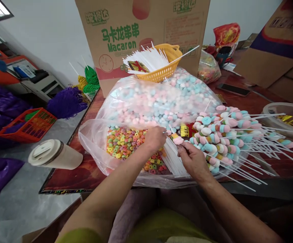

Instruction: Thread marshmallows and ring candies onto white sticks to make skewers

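My right hand [193, 158] is closed on a candy skewer, which carries a pink marshmallow [178, 140] with an orange-yellow piece above it and a bit of white stick at the top. Just left of that tip, my left hand [155, 138] has its fingers pinched together; what they hold is too small to make out. Below and beside the left hand lie colourful gummy rings [125, 143]. A bundle of white sticks [174, 158] lies between my hands. Filled marshmallow skewers [219, 135] are piled to the right of my right hand.
A plastic bag of pastel marshmallows [141, 101] spreads behind my hands. On it rests a yellow basket [159, 76] of white sticks, before a tall cardboard box [146, 20]. A lidded cup [57, 155] stands left, a phone [234, 89] and a clear tub [285, 109] right.
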The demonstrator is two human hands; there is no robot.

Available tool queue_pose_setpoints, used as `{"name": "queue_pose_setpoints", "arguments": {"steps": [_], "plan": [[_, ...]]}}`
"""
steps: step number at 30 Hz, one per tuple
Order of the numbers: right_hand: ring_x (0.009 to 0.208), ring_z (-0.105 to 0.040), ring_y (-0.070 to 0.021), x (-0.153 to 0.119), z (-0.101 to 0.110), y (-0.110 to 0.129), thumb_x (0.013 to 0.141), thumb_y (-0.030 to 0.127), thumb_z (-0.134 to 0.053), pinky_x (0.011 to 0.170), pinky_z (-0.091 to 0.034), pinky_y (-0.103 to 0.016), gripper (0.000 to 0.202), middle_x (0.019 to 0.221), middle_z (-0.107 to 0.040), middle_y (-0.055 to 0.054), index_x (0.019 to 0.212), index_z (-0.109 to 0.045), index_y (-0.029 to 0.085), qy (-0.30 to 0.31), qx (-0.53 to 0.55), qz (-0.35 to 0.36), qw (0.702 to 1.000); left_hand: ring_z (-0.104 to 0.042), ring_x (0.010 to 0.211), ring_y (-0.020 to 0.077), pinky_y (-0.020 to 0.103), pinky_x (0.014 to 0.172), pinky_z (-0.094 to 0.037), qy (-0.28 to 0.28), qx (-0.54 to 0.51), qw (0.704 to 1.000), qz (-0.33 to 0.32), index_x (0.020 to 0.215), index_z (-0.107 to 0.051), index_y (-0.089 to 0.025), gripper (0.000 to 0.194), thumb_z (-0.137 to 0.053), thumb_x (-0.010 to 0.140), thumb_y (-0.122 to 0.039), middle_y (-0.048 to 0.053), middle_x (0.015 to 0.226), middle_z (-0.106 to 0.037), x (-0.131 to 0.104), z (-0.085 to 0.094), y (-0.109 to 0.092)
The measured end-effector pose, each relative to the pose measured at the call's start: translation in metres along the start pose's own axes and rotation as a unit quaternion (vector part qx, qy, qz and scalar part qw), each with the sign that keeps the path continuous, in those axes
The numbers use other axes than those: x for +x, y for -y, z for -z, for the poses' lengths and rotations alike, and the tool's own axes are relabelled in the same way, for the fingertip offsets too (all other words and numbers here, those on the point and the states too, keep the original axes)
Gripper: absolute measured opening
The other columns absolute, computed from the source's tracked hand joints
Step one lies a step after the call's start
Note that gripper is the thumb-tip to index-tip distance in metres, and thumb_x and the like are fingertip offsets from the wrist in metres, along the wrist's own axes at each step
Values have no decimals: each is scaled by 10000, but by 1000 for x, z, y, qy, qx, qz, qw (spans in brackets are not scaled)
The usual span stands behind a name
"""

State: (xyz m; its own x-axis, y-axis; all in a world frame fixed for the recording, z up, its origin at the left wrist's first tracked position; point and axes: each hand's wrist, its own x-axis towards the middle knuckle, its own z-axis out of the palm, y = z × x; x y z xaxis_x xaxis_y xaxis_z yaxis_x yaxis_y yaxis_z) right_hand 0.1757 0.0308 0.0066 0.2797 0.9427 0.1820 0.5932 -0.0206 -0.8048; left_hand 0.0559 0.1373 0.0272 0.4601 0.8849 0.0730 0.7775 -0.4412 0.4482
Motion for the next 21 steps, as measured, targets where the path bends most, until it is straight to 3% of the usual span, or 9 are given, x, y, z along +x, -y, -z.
{"name": "queue_pose_setpoints", "arguments": {"steps": [2,5,9,12,14,16,18,21], "plan": [[527,-430,-110,-4,4,-3,824,384,-417,516,-343,-226,271,551,-479,24,687,-532,181,-11,56,-29,998,-589,918,254,326,743,-450,28,77,996,-19,938,-672,-155,241,-518,765,-224,134,1000,-640,26,-14,-7],[494,-384,-93,-10,10,-9,815,400,-449,477,-313,-221,266,555,-466,34,705,-543,178,-3,85,-53,995,-602,883,258,332,734,-451,39,82,995,-30,856,-676,-133,195,-522,736,-139,149,952,-636,41,-30,-12],[479,-354,-83,-13,13,-15,816,405,-456,454,-290,-218,276,554,-460,34,689,-537,174,2,106,-66,992,-608,830,233,323,717,-455,37,64,996,-38,864,-660,-163,182,-512,758,-172,110,914,-645,19,-18,-1],[508,-377,-88,-12,7,-11,812,388,-470,465,-299,-213,253,563,-458,33,716,-561,172,9,138,-54,989,-599,746,179,277,674,-458,19,-89,996,-19,892,-644,-183,177,-531,773,-251,52,809,-649,-16,2,10],[527,-398,-93,-10,0,-5,805,379,-485,475,-312,-212,235,577,-472,30,732,-570,172,9,163,-40,986,-578,662,143,247,613,-459,13,-293,956,20,888,-638,-179,191,-591,730,-277,19,722,-627,-41,9,13],[545,-427,-101,-7,-6,-1,807,381,-484,494,-338,-215,234,594,-497,24,749,-575,173,5,163,-30,986,-550,594,118,229,554,-455,6,-458,885,81,908,-629,-171,266,-658,667,-280,-3,671,-601,-62,9,13],[587,-468,-116,3,-11,0,824,376,-448,542,-374,-225,251,628,-530,10,763,-582,173,-2,89,-9,996,-523,547,96,216,515,-450,-10,-538,832,138,897,-633,-157,328,-716,602,-274,-20,629,-576,-77,6,12],[704,-512,-151,30,-21,-2,820,289,-422,654,-392,-256,233,731,-581,-36,736,-600,165,3,-66,40,997,-526,549,85,223,538,-477,-40,-582,789,191,832,-651,-139,355,-777,524,-263,-22,627,-578,-89,2,15]]}}
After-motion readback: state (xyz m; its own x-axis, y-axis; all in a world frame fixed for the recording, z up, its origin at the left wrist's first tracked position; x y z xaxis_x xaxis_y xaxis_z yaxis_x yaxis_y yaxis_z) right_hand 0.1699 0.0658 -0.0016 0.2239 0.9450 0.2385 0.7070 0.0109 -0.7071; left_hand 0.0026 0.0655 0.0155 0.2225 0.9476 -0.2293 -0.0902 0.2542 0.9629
